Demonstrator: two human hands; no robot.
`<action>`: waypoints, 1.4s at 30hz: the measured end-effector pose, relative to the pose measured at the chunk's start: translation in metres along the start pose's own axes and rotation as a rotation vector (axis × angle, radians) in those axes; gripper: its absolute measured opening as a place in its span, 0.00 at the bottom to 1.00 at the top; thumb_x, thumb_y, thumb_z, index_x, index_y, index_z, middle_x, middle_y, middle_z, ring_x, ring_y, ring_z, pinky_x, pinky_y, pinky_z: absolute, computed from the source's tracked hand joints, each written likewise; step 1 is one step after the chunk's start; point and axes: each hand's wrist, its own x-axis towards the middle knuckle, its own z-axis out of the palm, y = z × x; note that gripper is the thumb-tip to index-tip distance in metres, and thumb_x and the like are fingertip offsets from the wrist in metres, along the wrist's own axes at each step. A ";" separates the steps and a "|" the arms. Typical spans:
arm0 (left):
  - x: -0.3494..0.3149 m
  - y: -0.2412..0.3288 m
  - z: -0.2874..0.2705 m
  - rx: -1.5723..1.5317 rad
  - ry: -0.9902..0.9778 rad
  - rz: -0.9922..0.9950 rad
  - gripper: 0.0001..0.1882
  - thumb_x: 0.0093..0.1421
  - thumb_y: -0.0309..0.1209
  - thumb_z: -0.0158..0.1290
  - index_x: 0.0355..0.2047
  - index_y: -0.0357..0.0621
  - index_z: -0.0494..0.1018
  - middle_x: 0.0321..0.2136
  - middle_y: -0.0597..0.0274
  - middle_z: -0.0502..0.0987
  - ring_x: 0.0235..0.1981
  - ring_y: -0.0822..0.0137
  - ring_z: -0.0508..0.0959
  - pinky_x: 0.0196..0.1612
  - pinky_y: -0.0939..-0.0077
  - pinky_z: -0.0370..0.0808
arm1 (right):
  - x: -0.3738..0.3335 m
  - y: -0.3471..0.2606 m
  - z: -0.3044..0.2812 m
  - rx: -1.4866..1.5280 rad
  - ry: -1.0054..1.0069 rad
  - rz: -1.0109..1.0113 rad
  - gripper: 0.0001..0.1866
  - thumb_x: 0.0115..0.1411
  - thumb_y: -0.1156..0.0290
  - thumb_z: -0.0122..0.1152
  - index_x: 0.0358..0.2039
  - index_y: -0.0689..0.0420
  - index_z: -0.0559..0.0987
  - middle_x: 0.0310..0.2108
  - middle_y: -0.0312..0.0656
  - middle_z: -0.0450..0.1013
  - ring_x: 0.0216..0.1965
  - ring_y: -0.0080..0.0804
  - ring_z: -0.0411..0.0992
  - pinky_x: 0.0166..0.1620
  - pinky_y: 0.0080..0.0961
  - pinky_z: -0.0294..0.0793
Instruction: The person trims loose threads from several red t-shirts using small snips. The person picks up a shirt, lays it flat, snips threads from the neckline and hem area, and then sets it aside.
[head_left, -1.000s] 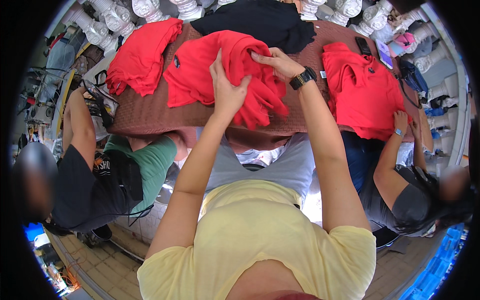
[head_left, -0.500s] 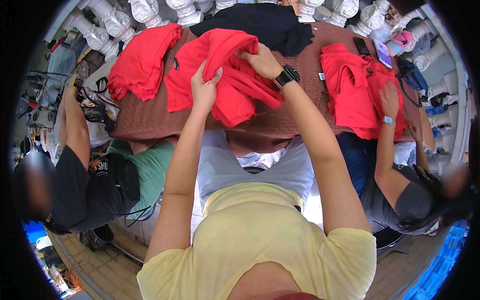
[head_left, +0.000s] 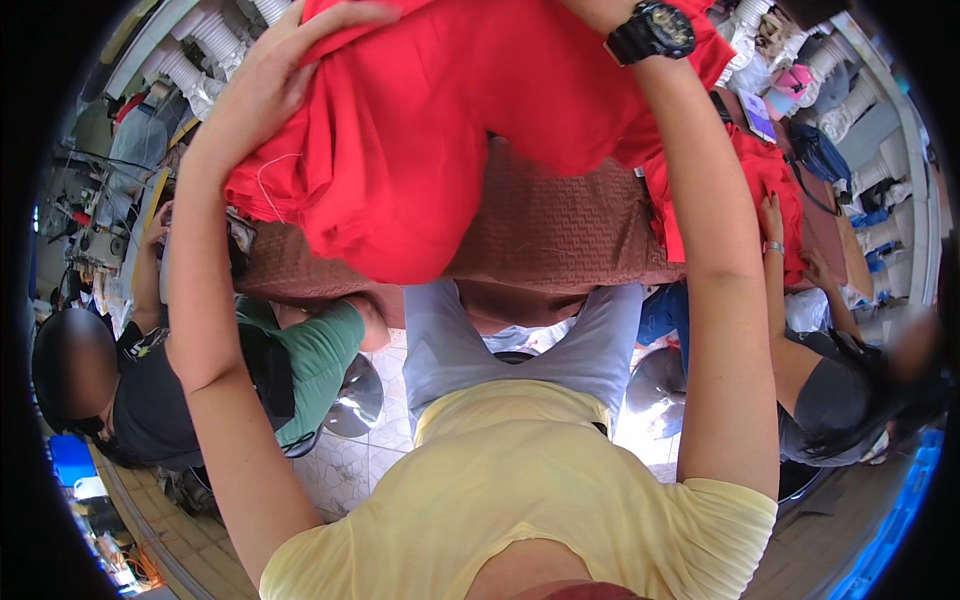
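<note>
Both hands point(head_left: 275, 85) hold red garment point(head_left: 440, 130) up.

A brown textured table cover point(head_left: 560, 225), two seated co-workers, and perhaps grey machines point(head_left: 95, 235) leftward.

The right hand point(head_left: 600, 8) is cut off by the top edge above the wristwatch point(head_left: 652, 30). The red garment point(head_left: 450, 130) also runs past that edge and hides much of the brown table point(head_left: 560, 230). Neighbours' faces are blurred.
</note>
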 end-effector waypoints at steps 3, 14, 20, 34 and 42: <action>0.004 0.009 -0.008 0.078 0.069 0.110 0.11 0.53 0.16 0.49 0.37 0.40 0.70 0.49 0.41 0.70 0.54 0.44 0.71 0.58 0.61 0.67 | -0.011 0.003 -0.023 -0.192 0.112 -0.023 0.19 0.66 0.63 0.56 0.56 0.52 0.73 0.48 0.52 0.76 0.48 0.43 0.76 0.53 0.36 0.70; -0.026 0.018 0.047 -0.027 0.228 -0.089 0.27 0.51 0.16 0.56 0.51 0.45 0.64 0.42 0.45 0.75 0.45 0.42 0.77 0.48 0.56 0.73 | -0.070 0.038 -0.064 -0.732 0.292 0.091 0.19 0.62 0.56 0.64 0.48 0.54 0.79 0.40 0.47 0.80 0.40 0.41 0.79 0.43 0.31 0.75; 0.033 -0.020 0.076 -0.130 0.340 -0.103 0.38 0.51 0.14 0.52 0.63 0.49 0.60 0.45 0.39 0.77 0.51 0.42 0.76 0.54 0.56 0.72 | -0.082 0.045 -0.074 -0.697 0.249 0.065 0.17 0.61 0.60 0.62 0.45 0.57 0.81 0.38 0.47 0.80 0.40 0.42 0.79 0.42 0.31 0.76; 0.095 -0.004 0.097 0.094 1.037 0.433 0.09 0.61 0.30 0.50 0.39 0.40 0.76 0.43 0.51 0.78 0.45 0.48 0.78 0.52 0.51 0.73 | -0.097 -0.083 -0.129 0.328 -0.120 -0.010 0.33 0.50 0.60 0.77 0.52 0.64 0.75 0.48 0.46 0.76 0.51 0.38 0.74 0.55 0.32 0.71; 0.071 -0.017 0.057 0.351 1.146 0.660 0.11 0.55 0.29 0.59 0.39 0.42 0.79 0.45 0.52 0.78 0.45 0.58 0.78 0.52 0.64 0.74 | -0.038 -0.046 -0.055 0.504 -0.196 -0.185 0.36 0.43 0.73 0.79 0.53 0.65 0.75 0.48 0.43 0.78 0.50 0.31 0.76 0.56 0.31 0.74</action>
